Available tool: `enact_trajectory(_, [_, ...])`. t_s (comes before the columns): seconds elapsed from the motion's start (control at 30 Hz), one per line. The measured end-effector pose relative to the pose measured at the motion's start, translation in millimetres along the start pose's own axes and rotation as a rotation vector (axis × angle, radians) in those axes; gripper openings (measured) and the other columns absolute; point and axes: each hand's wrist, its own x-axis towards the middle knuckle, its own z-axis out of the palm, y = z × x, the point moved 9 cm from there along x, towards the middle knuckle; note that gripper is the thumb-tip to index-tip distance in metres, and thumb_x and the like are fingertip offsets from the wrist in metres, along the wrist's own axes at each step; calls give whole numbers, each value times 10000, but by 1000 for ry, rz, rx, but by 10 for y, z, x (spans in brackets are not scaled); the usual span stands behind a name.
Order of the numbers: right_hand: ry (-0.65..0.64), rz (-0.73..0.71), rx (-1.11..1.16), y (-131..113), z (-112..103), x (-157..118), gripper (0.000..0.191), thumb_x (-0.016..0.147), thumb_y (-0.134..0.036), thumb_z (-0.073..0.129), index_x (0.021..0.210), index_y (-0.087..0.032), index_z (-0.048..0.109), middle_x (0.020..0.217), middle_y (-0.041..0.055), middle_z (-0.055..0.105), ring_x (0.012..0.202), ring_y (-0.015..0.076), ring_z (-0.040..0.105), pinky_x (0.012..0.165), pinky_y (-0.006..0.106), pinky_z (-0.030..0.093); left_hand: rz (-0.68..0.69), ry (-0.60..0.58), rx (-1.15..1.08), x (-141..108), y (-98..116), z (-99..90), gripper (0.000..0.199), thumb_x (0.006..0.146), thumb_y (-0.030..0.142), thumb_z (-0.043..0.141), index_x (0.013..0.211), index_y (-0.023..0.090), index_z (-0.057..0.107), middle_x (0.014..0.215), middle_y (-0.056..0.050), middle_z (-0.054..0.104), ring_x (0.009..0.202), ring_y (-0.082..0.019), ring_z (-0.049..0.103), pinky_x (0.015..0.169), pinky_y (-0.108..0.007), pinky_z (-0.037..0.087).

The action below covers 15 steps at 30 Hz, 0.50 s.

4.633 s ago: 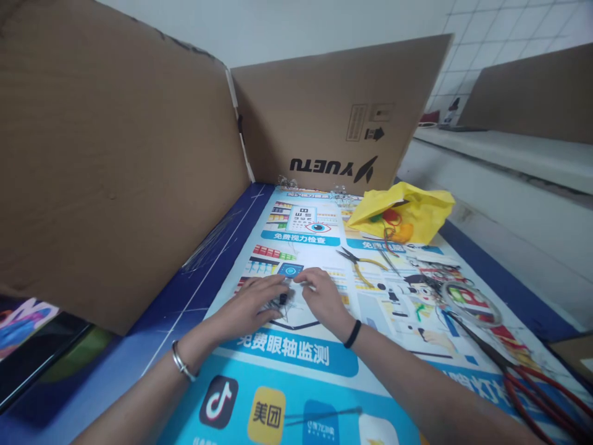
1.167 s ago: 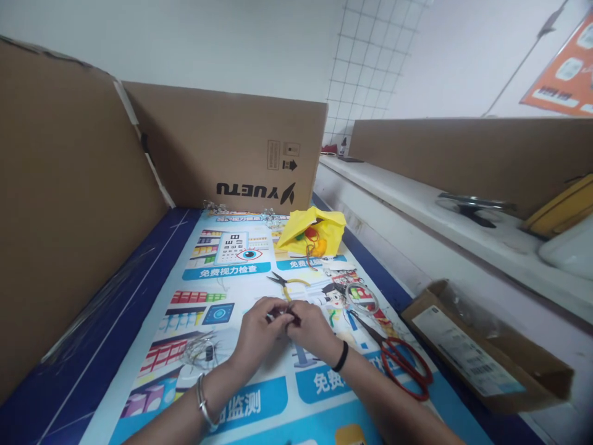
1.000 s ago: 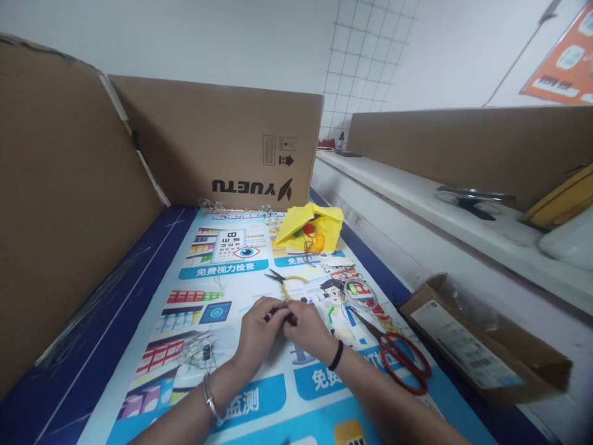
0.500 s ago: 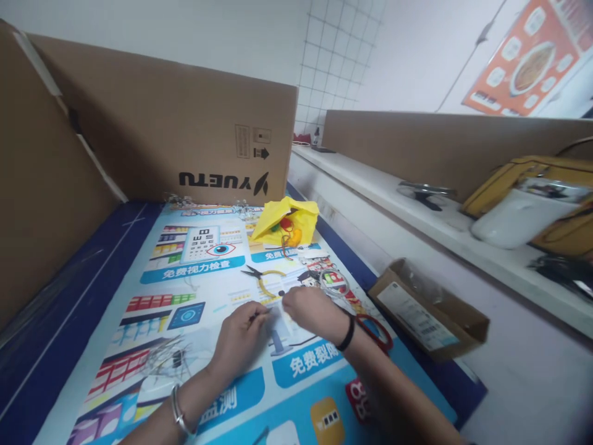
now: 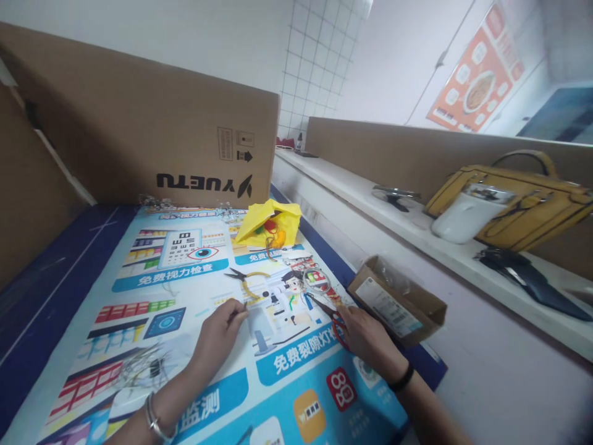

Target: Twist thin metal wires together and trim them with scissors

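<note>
My left hand (image 5: 221,334) is over the printed sheet with thumb and forefinger pinched together. A tiny dark tip shows at those fingertips, but what it belongs to is too small to name. Farther right, my right hand (image 5: 370,337) has its fingers closed on the red handles of a pair of scissors (image 5: 325,308). Their dark blades point to the far left, low over the sheet. Beyond my left hand lie pliers (image 5: 250,285) with yellow handles, jaws apart. A coil of clear or silvery wire (image 5: 317,281) rests just past the scissors' blades.
A yellow bag (image 5: 248,224) with colourful cords stands farther back. Loose thin wires (image 5: 143,368) lie at left. An open cardboard box (image 5: 393,303) sits at the table's right edge. Cardboard panels (image 5: 115,123) wall the back and left. A ledge (image 5: 352,185) carries a handbag (image 5: 532,207) and white cup (image 5: 470,213).
My right hand has left the left hand's side, moved right and taken hold of the scissors. My left hand stays pinched. The view has turned to the right.
</note>
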Motion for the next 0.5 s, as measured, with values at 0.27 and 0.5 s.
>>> enact_trajectory(0.27, [21, -8, 174, 48, -87, 17, 390, 762, -166, 435, 1141, -131, 520, 976, 128, 624, 886, 223, 583, 754, 283, 413, -2, -2, -37, 12, 97, -5, 136, 772, 311, 452, 684, 210, 479, 674, 28, 563, 665, -150, 534, 594, -233, 390])
enact_trajectory(0.5, [-40, -85, 537, 92, -164, 13, 405, 715, -206, 502, 1115, -190, 566, 1060, 87, 618, 970, 234, 560, 816, 301, 408, -50, -250, -202, 157, 317, 300, 110, 722, 240, 472, 621, 196, 464, 590, 35, 573, 589, -129, 534, 565, -228, 392])
